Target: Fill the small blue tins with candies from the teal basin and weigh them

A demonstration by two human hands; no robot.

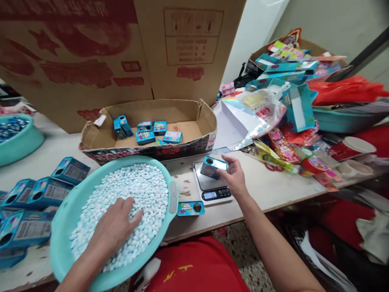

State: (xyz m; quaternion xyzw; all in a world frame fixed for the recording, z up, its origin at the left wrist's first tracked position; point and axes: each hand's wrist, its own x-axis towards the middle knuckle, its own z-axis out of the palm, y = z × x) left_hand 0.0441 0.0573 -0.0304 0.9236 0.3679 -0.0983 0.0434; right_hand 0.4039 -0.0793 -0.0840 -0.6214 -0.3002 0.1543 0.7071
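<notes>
My left hand [114, 227] rests on small white and pale-blue candies [146, 194], thumb apart and fingertips partly sunk among them. The candies fill a turquoise plastic basin [60, 229]. In my right hand [234, 177] a small blue candy box [213, 166] is gripped between thumb and fingers, over the plate of a digital kitchen scale [209, 183]. The scale's display seems to read 0.0; whether the box touches the plate I cannot tell. Another blue candy box [191, 208] lies between the basin and the scale.
Behind the basin stands a cut-down cardboard box [191, 121] with several blue boxes inside. More blue boxes [33, 227] are stacked at left, near a second turquoise basin [24, 146]. Wrappers, bags and a red paper cup [349, 150] crowd the right. A large carton [121, 52] rises behind.
</notes>
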